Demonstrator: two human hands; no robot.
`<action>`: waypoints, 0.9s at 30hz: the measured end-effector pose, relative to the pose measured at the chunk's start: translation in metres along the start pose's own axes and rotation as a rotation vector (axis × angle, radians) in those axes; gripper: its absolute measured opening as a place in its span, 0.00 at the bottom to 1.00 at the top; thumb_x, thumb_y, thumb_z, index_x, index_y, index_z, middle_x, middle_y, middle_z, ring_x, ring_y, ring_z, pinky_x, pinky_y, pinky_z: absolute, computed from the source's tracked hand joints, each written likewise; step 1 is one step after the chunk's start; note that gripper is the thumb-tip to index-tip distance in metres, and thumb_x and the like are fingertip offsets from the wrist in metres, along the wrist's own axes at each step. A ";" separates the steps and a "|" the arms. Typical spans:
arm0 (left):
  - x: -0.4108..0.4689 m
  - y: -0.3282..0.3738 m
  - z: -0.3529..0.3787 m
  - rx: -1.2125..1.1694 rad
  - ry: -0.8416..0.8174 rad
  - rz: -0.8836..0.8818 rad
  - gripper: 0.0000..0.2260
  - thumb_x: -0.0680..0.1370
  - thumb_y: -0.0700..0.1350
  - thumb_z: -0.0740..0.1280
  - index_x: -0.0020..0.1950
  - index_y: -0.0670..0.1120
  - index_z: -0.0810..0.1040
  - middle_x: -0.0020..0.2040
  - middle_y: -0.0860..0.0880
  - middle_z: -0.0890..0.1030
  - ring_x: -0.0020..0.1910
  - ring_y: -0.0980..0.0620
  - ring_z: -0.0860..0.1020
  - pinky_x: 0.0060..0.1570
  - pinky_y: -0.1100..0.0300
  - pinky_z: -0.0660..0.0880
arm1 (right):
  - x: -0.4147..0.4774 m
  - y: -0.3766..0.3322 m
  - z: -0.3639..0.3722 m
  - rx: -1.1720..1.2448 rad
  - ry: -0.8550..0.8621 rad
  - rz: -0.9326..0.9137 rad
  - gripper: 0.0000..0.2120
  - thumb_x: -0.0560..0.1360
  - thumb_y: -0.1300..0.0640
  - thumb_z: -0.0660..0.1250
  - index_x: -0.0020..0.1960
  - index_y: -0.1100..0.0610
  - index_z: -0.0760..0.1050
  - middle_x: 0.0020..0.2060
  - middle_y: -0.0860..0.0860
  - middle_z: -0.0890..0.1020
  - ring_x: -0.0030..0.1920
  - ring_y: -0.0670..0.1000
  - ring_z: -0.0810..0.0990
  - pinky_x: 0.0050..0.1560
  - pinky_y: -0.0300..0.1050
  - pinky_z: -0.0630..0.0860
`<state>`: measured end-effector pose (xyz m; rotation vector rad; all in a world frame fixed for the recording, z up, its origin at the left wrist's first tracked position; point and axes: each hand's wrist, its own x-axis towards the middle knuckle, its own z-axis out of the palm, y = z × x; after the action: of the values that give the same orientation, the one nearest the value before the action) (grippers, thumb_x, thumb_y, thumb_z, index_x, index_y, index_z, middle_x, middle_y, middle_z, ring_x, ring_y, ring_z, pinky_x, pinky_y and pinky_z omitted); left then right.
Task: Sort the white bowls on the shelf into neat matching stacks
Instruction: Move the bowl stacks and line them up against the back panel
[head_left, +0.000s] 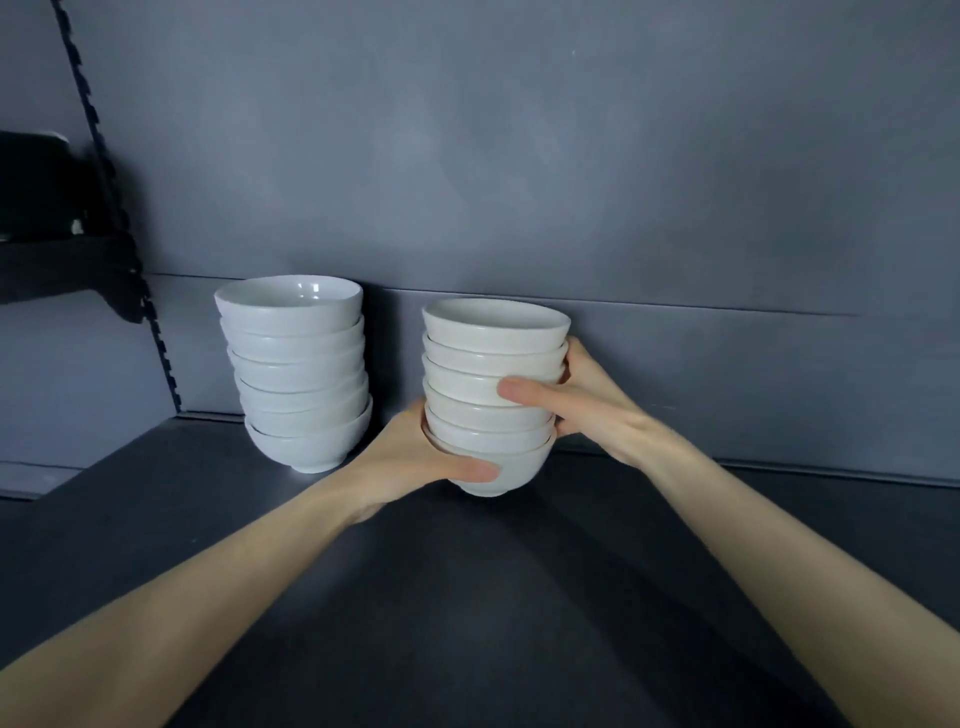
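Two stacks of white bowls stand on the dark shelf (156, 519), toward its back edge near the grey wall (519, 156). The left stack (298, 374) sits alone near the back left corner, its upper bowls leaning slightly off line, untouched by either hand. The right stack (493, 395) is clasped between both hands. The left hand (421, 457) cups the bottom bowl from the left side, thumb lying across its front. The right hand (576, 400) presses the stack's right side at mid-height, thumb laid across the front of the middle bowls, fingers wrapped behind. Whether the bottom bowl's foot touches the shelf or hangs just above it cannot be told. A gap separates the two stacks. A black bracket (67, 270) juts from the wall at far left.
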<state>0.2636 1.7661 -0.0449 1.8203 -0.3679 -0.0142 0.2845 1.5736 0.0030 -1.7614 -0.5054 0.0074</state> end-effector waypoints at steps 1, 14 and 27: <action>-0.001 -0.002 -0.007 -0.009 -0.023 0.016 0.30 0.66 0.33 0.77 0.58 0.59 0.73 0.53 0.61 0.83 0.54 0.62 0.80 0.49 0.67 0.77 | 0.001 0.000 0.008 -0.005 0.012 -0.004 0.23 0.69 0.56 0.75 0.59 0.44 0.70 0.51 0.40 0.81 0.51 0.40 0.81 0.50 0.56 0.81; -0.005 -0.030 -0.042 -0.105 -0.144 0.075 0.30 0.67 0.31 0.76 0.59 0.57 0.73 0.56 0.58 0.82 0.57 0.60 0.79 0.51 0.66 0.77 | -0.003 -0.001 0.053 -0.086 0.136 0.035 0.22 0.69 0.56 0.76 0.54 0.41 0.69 0.48 0.36 0.79 0.48 0.36 0.80 0.49 0.50 0.82; -0.003 -0.059 -0.045 -0.107 0.114 0.097 0.28 0.64 0.38 0.80 0.58 0.55 0.73 0.54 0.59 0.81 0.54 0.64 0.79 0.48 0.72 0.75 | 0.010 0.016 0.057 -0.017 0.123 0.084 0.40 0.66 0.54 0.77 0.71 0.47 0.60 0.61 0.41 0.75 0.61 0.42 0.75 0.52 0.42 0.78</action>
<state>0.2846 1.8229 -0.0885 1.6879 -0.3672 0.1349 0.2837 1.6273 -0.0236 -1.7861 -0.3429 -0.0465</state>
